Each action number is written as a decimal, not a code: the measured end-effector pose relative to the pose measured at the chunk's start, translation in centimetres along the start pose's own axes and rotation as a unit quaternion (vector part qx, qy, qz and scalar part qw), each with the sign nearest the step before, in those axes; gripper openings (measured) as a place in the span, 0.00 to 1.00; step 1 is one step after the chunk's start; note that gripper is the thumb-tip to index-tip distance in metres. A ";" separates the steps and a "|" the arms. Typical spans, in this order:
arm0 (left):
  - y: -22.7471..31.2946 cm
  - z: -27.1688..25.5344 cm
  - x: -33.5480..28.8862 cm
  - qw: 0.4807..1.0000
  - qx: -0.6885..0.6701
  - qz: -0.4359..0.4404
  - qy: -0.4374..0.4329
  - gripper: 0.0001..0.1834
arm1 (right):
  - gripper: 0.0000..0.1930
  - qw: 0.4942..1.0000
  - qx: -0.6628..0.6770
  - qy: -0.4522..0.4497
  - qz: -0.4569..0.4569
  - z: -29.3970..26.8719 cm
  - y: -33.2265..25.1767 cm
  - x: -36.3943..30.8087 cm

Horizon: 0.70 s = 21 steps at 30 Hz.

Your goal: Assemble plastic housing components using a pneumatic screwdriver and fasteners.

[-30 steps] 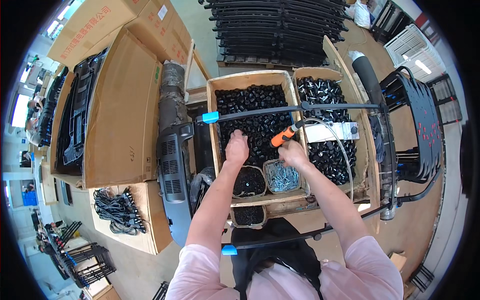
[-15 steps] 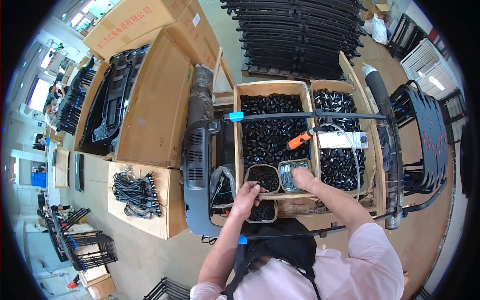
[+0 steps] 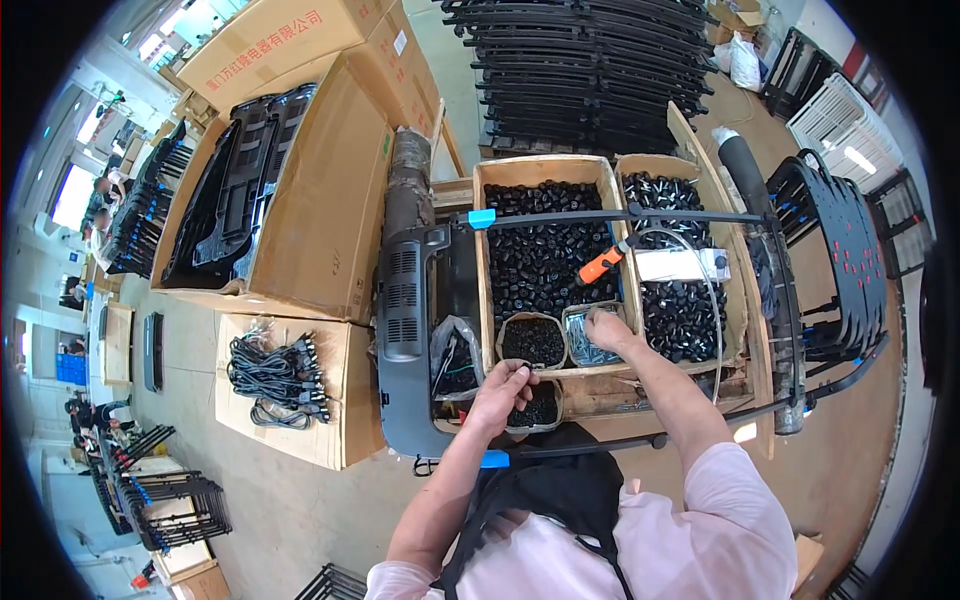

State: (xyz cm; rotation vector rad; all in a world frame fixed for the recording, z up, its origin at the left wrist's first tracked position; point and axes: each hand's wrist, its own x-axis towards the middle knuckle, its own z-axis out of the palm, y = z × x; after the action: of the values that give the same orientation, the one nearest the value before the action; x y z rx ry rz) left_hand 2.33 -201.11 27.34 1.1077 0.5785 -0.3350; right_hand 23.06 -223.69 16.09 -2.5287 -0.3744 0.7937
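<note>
My left hand (image 3: 500,397) is closed in a pinch, with a small black part (image 3: 526,367) at its fingertips. It is in front of a small bin of tiny black parts (image 3: 533,341); a second such bin (image 3: 535,408) lies partly behind the hand. My right hand (image 3: 612,332) dips into a small bin of silver screws (image 3: 583,348), its fingers bent together. What they grip is hidden. An orange power screwdriver (image 3: 603,265) lies over a wooden box of black knobs (image 3: 545,265). Around these runs a black frame (image 3: 560,217) with a vented housing (image 3: 402,300) on its left.
Black knobs with metal studs (image 3: 675,325) fill the right box, under a white box-shaped piece (image 3: 682,265). Left are bundled black cables (image 3: 280,380) on a carton and a large carton of black housings (image 3: 310,200). Black bars (image 3: 590,80) are stacked beyond; wrapped posts (image 3: 405,185) flank the boxes.
The whole view has shifted slightly. My right hand stays in the screw bin, its fingers a little nearer the bin's far side. My left hand keeps its pinch near the small bins.
</note>
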 end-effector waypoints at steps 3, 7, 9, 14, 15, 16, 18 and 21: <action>-0.2 -0.8 -1.2 1.000 -0.002 -0.008 0.005 0.17 | 0.18 0.981 -0.121 -0.101 -0.112 -0.6 0.3 -1.5; -0.6 -1.8 -2.4 1.000 -0.014 -0.008 0.012 0.16 | 0.16 0.958 -0.185 -0.107 -0.191 0.4 0.4 -1.2; -0.8 -2.2 -2.9 1.000 -0.023 -0.002 0.014 0.16 | 0.15 0.962 -0.200 -0.073 -0.169 0.5 0.0 -0.8; -0.8 -3.1 -3.4 0.999 -0.048 0.014 0.003 0.14 | 0.13 0.995 0.044 -0.021 -0.086 -1.4 -4.8 -2.7; -0.8 -3.3 -3.5 0.997 -0.078 0.020 0.005 0.14 | 0.12 0.980 0.167 -0.046 -0.102 -1.7 -6.5 -3.6; -0.7 -3.5 -3.5 0.997 -0.078 0.020 0.017 0.14 | 0.12 0.953 0.278 -0.065 -0.105 -1.9 -8.2 -4.6; -0.6 -3.9 -3.4 0.994 -0.103 0.018 -0.006 0.14 | 0.11 0.922 0.335 -0.117 -0.153 -1.8 -11.5 -6.8; -0.4 -4.5 -3.5 0.996 -0.089 0.029 -0.007 0.15 | 0.07 0.891 0.388 -0.161 -0.173 -0.8 -15.6 -9.1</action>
State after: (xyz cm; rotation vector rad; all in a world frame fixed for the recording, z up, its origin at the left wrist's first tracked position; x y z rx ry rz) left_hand -1.92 -197.28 27.72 0.9484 0.5521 -0.2351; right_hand 14.46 -214.05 28.76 -1.5349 -0.4785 0.9731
